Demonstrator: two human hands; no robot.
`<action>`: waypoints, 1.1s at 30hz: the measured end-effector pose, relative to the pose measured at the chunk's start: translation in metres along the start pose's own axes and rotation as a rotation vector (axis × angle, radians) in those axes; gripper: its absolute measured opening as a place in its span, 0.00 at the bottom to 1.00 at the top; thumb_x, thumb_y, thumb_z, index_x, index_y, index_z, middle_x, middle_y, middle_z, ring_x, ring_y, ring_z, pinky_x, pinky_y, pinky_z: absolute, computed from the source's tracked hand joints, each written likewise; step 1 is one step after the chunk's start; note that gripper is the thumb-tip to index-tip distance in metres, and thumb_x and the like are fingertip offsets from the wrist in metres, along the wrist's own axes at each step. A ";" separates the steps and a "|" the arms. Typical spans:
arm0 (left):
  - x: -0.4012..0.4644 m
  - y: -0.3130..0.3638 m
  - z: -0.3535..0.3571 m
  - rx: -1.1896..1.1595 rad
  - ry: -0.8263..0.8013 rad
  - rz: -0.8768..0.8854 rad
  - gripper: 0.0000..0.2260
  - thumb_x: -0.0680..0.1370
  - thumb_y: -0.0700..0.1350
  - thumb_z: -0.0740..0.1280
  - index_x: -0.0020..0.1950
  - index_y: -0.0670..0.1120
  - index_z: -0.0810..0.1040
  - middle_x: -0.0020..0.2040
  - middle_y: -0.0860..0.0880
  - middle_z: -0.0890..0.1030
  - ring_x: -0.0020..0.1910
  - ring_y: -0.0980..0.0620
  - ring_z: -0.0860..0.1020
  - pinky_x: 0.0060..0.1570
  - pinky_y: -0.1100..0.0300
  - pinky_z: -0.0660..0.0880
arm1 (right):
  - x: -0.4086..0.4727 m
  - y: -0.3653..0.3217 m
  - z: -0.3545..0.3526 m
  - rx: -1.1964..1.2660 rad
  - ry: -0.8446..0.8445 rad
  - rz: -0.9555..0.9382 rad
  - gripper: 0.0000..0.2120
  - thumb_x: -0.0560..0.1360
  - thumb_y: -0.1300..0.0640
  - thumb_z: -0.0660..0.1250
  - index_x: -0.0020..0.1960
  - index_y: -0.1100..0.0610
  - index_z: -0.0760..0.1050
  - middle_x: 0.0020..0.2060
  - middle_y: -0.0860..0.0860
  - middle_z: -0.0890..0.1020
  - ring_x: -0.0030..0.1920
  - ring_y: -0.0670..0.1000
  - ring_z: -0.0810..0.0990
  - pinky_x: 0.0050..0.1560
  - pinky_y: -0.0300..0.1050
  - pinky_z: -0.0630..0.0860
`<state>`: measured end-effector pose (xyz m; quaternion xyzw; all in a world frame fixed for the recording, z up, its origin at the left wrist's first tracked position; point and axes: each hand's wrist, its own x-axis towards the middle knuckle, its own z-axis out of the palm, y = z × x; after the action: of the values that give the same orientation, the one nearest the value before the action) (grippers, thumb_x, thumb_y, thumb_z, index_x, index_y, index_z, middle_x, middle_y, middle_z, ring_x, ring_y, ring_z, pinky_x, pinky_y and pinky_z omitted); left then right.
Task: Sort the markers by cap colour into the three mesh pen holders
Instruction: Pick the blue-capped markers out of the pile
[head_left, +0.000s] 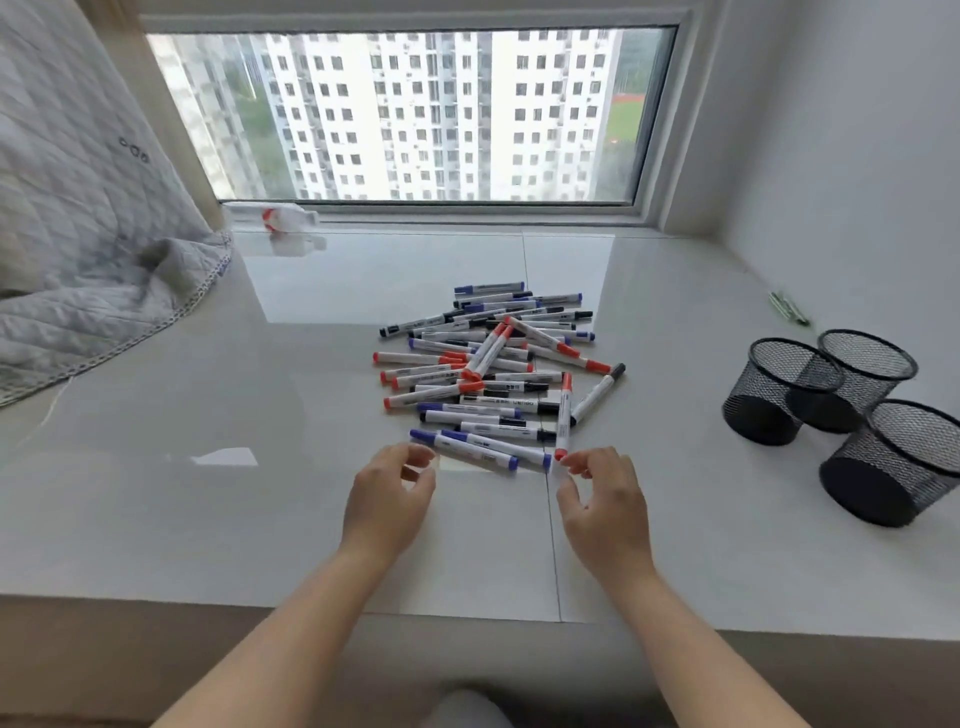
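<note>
Your left hand (390, 493) and right hand (605, 499) hover, fingers loosely curled and empty, beside the markers (488, 374); three holders (841, 415) stand near the sill's right edge.

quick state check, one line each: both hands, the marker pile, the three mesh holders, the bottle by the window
left hand: fingers loosely curled, holding nothing
right hand: fingers loosely curled, fingertips by a red-capped marker, not gripping it
marker pile: unsorted, all capped, lying flat
three mesh holders: upright, empty, clustered together
bottle: on its side
</note>
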<state>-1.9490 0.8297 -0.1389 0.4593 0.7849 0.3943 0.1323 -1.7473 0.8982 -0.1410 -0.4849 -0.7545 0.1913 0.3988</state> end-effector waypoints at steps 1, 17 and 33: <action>0.005 -0.003 -0.001 0.000 0.005 -0.016 0.05 0.75 0.43 0.66 0.49 0.50 0.78 0.46 0.53 0.79 0.41 0.58 0.76 0.39 0.67 0.69 | 0.003 -0.004 0.007 -0.004 -0.014 -0.038 0.07 0.69 0.68 0.68 0.45 0.60 0.77 0.39 0.51 0.78 0.42 0.49 0.72 0.41 0.31 0.63; 0.081 -0.005 0.017 0.137 0.107 0.071 0.08 0.76 0.43 0.63 0.54 0.45 0.77 0.52 0.46 0.77 0.53 0.45 0.73 0.52 0.54 0.70 | 0.048 -0.027 0.091 -0.476 -0.398 -0.245 0.20 0.76 0.44 0.58 0.62 0.54 0.69 0.58 0.52 0.72 0.59 0.55 0.68 0.56 0.48 0.64; 0.121 0.021 0.030 0.555 -0.420 0.211 0.12 0.77 0.56 0.61 0.57 0.55 0.75 0.58 0.53 0.76 0.57 0.51 0.74 0.54 0.53 0.72 | 0.018 -0.002 0.042 -0.499 -0.391 -0.238 0.12 0.73 0.47 0.62 0.52 0.52 0.72 0.48 0.49 0.76 0.50 0.52 0.74 0.50 0.44 0.70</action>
<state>-1.9843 0.9499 -0.1243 0.6271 0.7660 0.0748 0.1195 -1.7853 0.9176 -0.1573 -0.4303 -0.8915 0.0424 0.1349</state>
